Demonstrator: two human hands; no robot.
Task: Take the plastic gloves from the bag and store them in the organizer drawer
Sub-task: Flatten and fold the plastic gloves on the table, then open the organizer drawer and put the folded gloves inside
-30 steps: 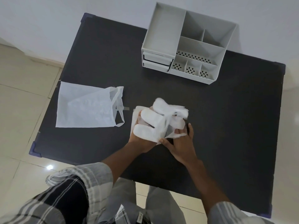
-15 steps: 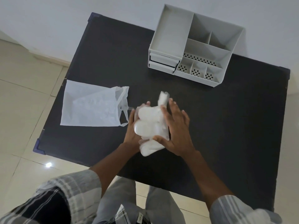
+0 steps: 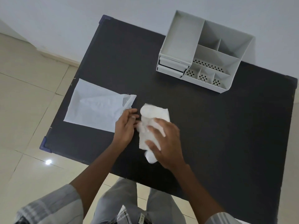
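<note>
A white bundle of plastic gloves lies flat on the black table. My right hand rests on top of the bundle with fingers spread, pressing it down. My left hand sits just left of the bundle, fingertips touching its left edge. The flat white bag lies on the table's left side, its opening toward my left hand. The grey organizer stands at the far right of the table, its two small drawers on the lower left, both closed.
The table's left edge and blue corner caps border beige floor tiles. A white wall runs behind the table. My grey trousers and plaid sleeves show at the bottom.
The glove bundle went from being held up between both hands to lying flat on the table. My right hand now presses on it and my left hand has slid to its left edge.
</note>
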